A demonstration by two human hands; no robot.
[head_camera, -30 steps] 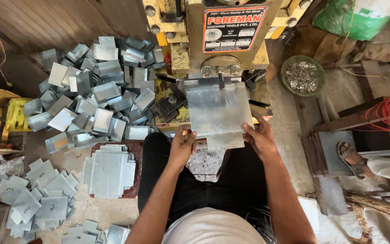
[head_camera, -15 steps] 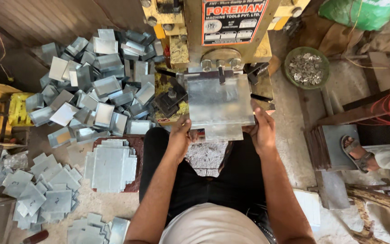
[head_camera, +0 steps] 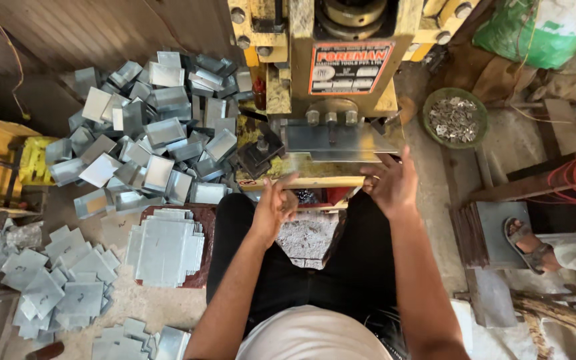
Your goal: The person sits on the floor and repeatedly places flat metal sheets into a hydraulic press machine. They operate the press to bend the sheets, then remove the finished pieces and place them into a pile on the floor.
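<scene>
- Step in hand, as judged: a flat metal sheet sits in the yellow press, lying on the press bed under the tooling, its near edge facing the person. This reads as the forming stroke of a press-bending job, with both hands drawn clear of the die.
- Left hand: held in front of the bed edge, fingers loosely curled, thumb and forefinger close together. It appears to hold nothing (a small object pinched between the fingertips cannot be ruled out at this size). It does not touch the sheet.
- Right hand: fingers spread and partly open, fingertips up near the right front corner of the sheet. Whether they touch the sheet edge or only the bed lip cannot be told. Nothing is gripped.
- Next move, as judged: it calls for both hands to take the near edge of the sheet and draw it straight out, keeping fingers off the tooling line.
- Surroundings: a stack of flat cut blanks lies on a dark board just beside the left knee; a heap of bent box-shaped pieces lies to the left of the press; more loose blanks lie on the floor further left.
- A green bowl of small metal offcuts stands right of the press; another person's sandalled foot shows at the right edge.
</scene>
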